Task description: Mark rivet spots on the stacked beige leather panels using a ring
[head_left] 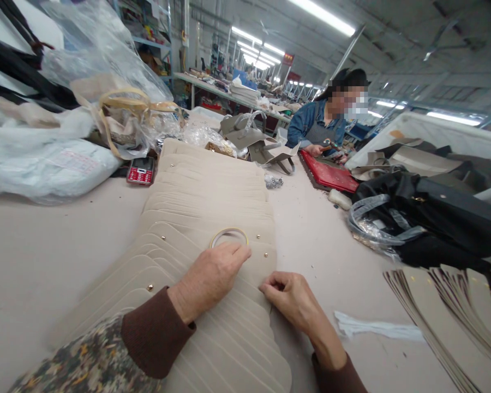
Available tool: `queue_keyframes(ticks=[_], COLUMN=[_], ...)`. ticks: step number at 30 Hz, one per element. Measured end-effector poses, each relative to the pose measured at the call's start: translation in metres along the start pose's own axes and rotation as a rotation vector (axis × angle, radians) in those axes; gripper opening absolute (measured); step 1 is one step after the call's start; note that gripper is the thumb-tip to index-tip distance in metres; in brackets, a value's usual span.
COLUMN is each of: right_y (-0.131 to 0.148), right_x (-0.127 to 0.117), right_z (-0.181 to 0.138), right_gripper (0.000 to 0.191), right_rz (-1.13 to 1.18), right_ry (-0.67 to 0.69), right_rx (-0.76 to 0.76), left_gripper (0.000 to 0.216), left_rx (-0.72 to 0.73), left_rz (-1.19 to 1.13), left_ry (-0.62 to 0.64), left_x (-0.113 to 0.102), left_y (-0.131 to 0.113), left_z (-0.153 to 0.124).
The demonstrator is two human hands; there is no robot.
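Overlapping beige leather-like panels run up the table in a long fanned row, several with small gold studs. My left hand is over the middle of the row, its fingers closed on a narrow roll of tape whose yellowish rim shows beyond the knuckles. At the right edge of the panels is my right hand, thumb and forefinger pinched together. Whatever lies between those fingertips is too small or hidden to make out.
A red phone and plastic-wrapped goods lie at left. Right of the row are a white strip, stacked strap-like pieces and a black bag. Across the table a co-worker sits by a red board.
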State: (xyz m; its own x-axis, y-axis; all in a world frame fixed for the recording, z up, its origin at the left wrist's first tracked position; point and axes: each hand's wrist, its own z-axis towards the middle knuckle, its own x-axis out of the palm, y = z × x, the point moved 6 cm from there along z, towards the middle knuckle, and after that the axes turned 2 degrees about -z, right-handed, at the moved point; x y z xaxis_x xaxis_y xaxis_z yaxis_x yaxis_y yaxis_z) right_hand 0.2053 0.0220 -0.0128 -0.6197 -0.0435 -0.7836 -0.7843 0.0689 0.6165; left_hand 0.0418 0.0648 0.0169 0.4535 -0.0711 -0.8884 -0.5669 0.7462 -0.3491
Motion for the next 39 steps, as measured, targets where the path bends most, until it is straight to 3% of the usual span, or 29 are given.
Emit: queue_keyframes(ticks=[2, 5, 10, 15, 19, 24, 27, 31, 36, 39], right_y=[-0.001, 0.001, 0.021, 0.047, 0.052, 0.047, 0.044, 0.032, 0.008, -0.015], right_x=[0.001, -0.002, -0.014, -0.018, -0.014, -0.01, -0.008, -0.001, 0.009, 0.004], right_z=[-0.002, -0.003, -0.009, -0.016, -0.018, -0.018, -0.017, -0.01, 0.003, 0.011], right_gripper=[0.016, 0.007, 0.017, 0.017, 0.018, 0.017, 0.015, 0.011, 0.02, 0.028], right_rz=[0.029, 0.09, 0.298, 0.167, 0.073, -0.017, 0.049, 0.371, 0.782, 0.849], right_ry=[0.009, -0.13, -0.359, -0.385, -0.426, -0.54, -0.534, -0.407, -0.27, -0.287], right_rx=[0.007, -0.023, -0.271, -0.549, -0.597, -0.53, -0.459, -0.172, 0.156, 0.28], left_gripper=[0.019, 0.025, 0.044, 0.038, 0.034, 0.011, 0.013, 0.02, 0.023, 0.019], left_rx=[0.062, 0.167, 0.177, 0.19, 0.188, 0.111, 0.089, 0.128, 0.211, 0.16], left_rz=[-0.08, -0.17, -0.169, -0.173, -0.212, -0.208, -0.185, -0.133, -0.135, -0.046], left_ry=[-0.051, -0.131, -0.112, -0.092, -0.058, 0.009, -0.003, -0.112, -0.274, -0.224], left_x=[-0.002, -0.003, 0.001, 0.005, 0.008, 0.01, 0.009, 0.002, -0.008, -0.005], left_y=[-0.001, -0.005, -0.01, -0.015, -0.017, -0.014, -0.013, -0.019, -0.03, -0.026], left_z=[-0.001, -0.004, -0.006, -0.006, -0.005, -0.004, -0.003, -0.003, -0.005, -0.002])
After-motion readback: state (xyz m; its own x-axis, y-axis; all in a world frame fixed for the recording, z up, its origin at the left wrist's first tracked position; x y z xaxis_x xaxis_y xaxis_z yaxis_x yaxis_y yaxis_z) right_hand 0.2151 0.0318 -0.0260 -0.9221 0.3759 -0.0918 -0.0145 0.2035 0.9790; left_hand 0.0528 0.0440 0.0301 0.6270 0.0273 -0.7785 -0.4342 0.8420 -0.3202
